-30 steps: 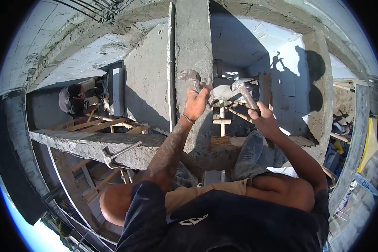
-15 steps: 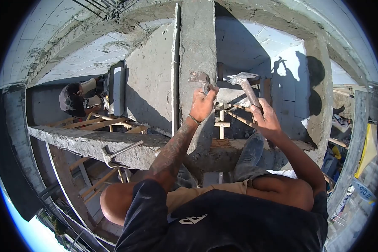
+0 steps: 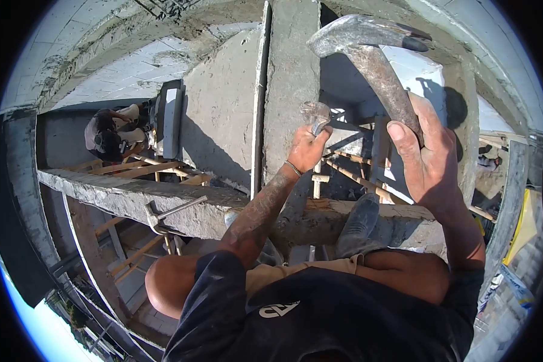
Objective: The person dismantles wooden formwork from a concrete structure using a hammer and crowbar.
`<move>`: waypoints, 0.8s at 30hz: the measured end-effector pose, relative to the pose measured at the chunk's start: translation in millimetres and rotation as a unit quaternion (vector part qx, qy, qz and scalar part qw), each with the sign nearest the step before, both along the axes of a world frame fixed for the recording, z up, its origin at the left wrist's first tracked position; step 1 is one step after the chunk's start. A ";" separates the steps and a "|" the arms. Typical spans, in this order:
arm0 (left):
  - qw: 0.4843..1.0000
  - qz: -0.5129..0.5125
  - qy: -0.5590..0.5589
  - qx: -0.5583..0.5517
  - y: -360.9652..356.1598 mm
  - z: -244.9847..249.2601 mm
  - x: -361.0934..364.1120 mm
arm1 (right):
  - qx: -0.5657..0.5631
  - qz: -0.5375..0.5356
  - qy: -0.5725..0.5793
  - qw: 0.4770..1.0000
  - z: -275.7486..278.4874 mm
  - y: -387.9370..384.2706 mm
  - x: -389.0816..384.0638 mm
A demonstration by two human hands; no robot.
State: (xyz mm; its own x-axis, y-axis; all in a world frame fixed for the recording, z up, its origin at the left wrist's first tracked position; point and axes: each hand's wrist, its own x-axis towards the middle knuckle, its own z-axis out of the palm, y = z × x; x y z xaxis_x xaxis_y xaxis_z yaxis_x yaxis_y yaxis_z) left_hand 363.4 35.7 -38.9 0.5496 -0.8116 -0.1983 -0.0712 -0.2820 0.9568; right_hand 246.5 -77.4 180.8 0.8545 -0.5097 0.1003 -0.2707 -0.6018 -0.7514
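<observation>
Head view: the right hand [image 3: 431, 151] is closed around the handle of a hammer [image 3: 380, 78], held up near the camera, while the left hand [image 3: 308, 148] grips a metal tool with a curved head [image 3: 315, 111] by the right edge of the long concrete beam [image 3: 292, 60]; whether that tool touches the beam, I cannot tell. A hammer blow landing off-centre could catch the left hand, because its fingers wrap close below the tool's head. A loose grip on the dusty handle could drop the hammer into the opening, among the wooden poles [image 3: 359, 175]. A T-shaped metal tool [image 3: 169, 214] at the near edge of the cross beam [image 3: 102, 187] could be knocked off by the left forearm or knee. Count: one hammer, one curved-head tool, one T-shaped tool, one co-worker [image 3: 108, 136] at the left; the poles overlap too much to number.
</observation>
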 end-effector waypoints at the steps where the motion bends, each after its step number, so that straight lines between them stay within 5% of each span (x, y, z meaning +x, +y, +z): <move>1: 1.000 0.008 -0.016 -0.002 0.5 -2.4 0.0 | 0.006 0.000 0.004 1.000 -3.0 1.7 -1.8; 6: 0.995 0.016 0.078 -0.054 1.4 -3.5 0.5 | -0.059 0.047 0.187 0.979 -42.8 2.0 -8.9; 8: 0.996 0.037 -0.012 -0.079 -0.3 -1.6 0.1 | -0.017 0.023 0.097 0.995 -32.4 0.5 -2.6; 10: 0.997 0.020 0.068 -0.031 2.8 -1.8 1.8 | 0.076 -0.055 0.015 0.995 -7.4 4.2 3.4; 12: 0.998 -0.005 0.063 -0.020 3.1 -1.6 4.6 | 0.056 -0.056 -0.069 0.994 -29.1 2.7 -4.5; 14: 0.997 0.004 0.025 -0.066 2.0 -4.5 -2.5 | -0.075 0.051 0.188 0.978 -53.5 1.4 -13.9; 17: 0.993 0.022 -0.019 -0.117 -3.4 -5.8 -8.3 | -0.033 0.027 0.111 0.993 -42.0 -5.2 -6.6; 19: 0.997 -0.014 -0.023 -0.073 1.0 -11.5 -0.5 | 0.096 -0.044 0.016 0.994 -13.6 1.6 -3.3; 20: 0.998 -0.048 -0.035 -0.037 2.8 -13.0 1.1 | 0.062 -0.055 0.002 0.997 -12.0 3.2 -4.7; 24: 0.992 -0.019 0.010 -0.123 -1.6 -9.7 -13.5 | -0.043 0.039 0.200 0.978 -56.3 -0.9 -15.8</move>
State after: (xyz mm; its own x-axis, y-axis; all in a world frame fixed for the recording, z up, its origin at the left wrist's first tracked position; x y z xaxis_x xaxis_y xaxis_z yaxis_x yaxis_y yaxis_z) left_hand 349.9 34.0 -48.6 0.5162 -0.8564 -0.0020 -0.0575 -0.0370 0.9977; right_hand 230.7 -78.3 124.5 0.8703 -0.4453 -0.2104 -0.4832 -0.6895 -0.5396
